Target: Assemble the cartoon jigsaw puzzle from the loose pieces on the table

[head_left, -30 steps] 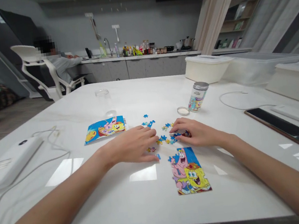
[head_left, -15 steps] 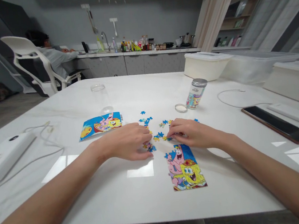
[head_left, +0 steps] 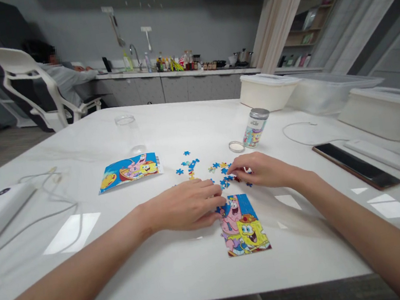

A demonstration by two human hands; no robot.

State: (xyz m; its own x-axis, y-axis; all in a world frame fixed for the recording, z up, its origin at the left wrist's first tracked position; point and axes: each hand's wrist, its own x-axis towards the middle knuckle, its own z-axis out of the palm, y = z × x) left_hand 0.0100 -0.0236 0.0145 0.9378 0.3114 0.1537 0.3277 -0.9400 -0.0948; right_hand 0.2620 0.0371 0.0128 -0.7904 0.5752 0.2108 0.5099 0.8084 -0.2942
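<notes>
Partial puzzle [head_left: 251, 229] lies near the front edge of the surface [head_left: 165, 277]; the left hand [head_left: 188, 204] is curled beside it, the right hand [head_left: 264, 168] narrowed over loose pieces [head_left: 225, 182], any grip indeterminable. Sideways left-hand pressure may split joints; right-hand dragging may scatter pieces.

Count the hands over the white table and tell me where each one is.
2. The left hand is at the upper left edge of the partly assembled jigsaw; the right hand is at the loose jigsaw pieces. Some fingertips are hidden.
</notes>
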